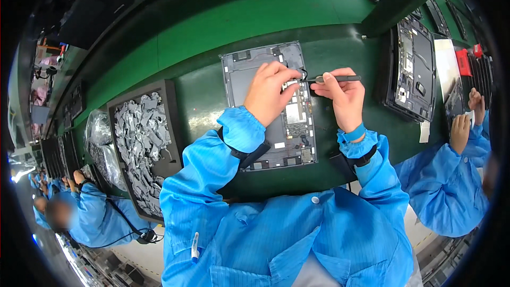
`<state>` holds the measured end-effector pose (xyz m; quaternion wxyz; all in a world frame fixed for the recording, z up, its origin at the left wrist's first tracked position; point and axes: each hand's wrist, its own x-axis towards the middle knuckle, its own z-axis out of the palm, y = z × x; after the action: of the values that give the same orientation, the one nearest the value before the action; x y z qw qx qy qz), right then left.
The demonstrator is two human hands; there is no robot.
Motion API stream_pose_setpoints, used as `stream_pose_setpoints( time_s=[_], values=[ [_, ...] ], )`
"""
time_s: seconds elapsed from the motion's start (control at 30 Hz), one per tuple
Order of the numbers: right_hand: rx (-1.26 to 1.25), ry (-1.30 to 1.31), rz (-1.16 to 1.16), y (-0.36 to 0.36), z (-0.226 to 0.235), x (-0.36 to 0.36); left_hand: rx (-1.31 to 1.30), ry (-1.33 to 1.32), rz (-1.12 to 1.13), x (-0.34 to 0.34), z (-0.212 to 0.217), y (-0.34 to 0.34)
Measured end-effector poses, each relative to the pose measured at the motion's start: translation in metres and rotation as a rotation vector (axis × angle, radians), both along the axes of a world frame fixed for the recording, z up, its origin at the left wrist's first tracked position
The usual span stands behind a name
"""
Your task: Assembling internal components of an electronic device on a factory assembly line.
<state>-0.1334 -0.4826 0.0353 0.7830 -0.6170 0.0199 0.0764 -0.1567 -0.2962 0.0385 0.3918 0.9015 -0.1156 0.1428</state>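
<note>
Green workbench (202,87) runs beneath our hands. From the left we see one co-worker (101,218) in blue, one clear plastic bag (98,130), then one dark tray (172,114) heaped with grey pieces (143,127), too tangled to count. One opened laptop chassis (273,130) lies before us on the bench. Over it, our left hand (270,90) pinches narrow; we cannot tell whether it grips anything. Our right hand (345,98) holds one slim dark tool (348,78), pointing leftward at the chassis's right edge. Further right stand one stack of chassis (411,69) and a second co-worker (443,191).
</note>
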Motion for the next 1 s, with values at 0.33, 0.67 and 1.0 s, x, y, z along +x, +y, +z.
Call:
stream_pose_setpoints(
  time_s=[0.33,0.67,1.0],
  values=[
    [0.027,0.046,0.006,-0.0008,-0.0006,0.0018,-0.017,-0.025,-0.009,0.0062,-0.0051,-0.0031],
    [0.034,0.028,0.023,0.0004,-0.0011,0.0022,-0.01,-0.031,-0.008,0.0067,-0.0057,-0.0029],
    [-0.04,-0.025,0.018,-0.0022,0.0011,0.0045,-0.01,-0.001,0.001,0.0034,-0.0047,-0.0015]
  ],
)
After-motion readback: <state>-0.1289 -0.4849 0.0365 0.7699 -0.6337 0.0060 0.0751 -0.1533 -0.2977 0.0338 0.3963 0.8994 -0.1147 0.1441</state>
